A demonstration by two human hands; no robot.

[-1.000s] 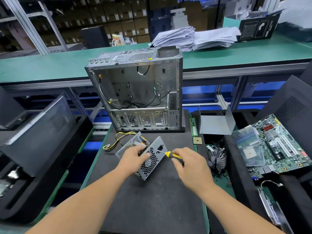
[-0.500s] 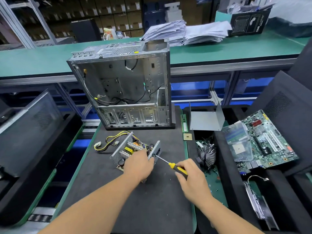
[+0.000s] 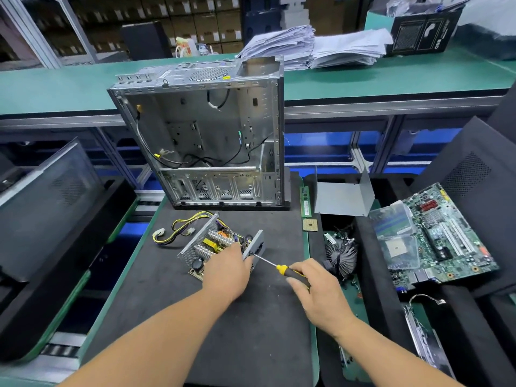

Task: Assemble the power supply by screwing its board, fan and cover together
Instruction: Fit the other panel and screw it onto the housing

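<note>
The open power supply (image 3: pixel 212 241) lies on the dark mat, its board with heat sinks and yellow parts facing up. My left hand (image 3: pixel 227 268) grips its near side and end plate. A yellow-and-black screwdriver (image 3: pixel 272 263) is held in my right hand (image 3: pixel 315 286), its tip touching the grey end plate (image 3: pixel 255 244). Yellow and black cables (image 3: pixel 176 231) trail off to the left. The bent grey metal cover (image 3: pixel 342 196) stands apart at the right, behind a CPU chip (image 3: pixel 310 225).
An empty computer case (image 3: pixel 206 135) stands upright just behind the power supply. A cooler fan (image 3: pixel 340 254), a RAM stick (image 3: pixel 305 201) and a motherboard (image 3: pixel 444 236) lie to the right. Black case panels (image 3: pixel 47 208) lean at the left. Paper stacks (image 3: pixel 312 46) sit on the green bench.
The power supply has been turned so its board faces up instead of its perforated side. My right hand with the screwdriver has drawn back to the right, the tip still at the end plate.
</note>
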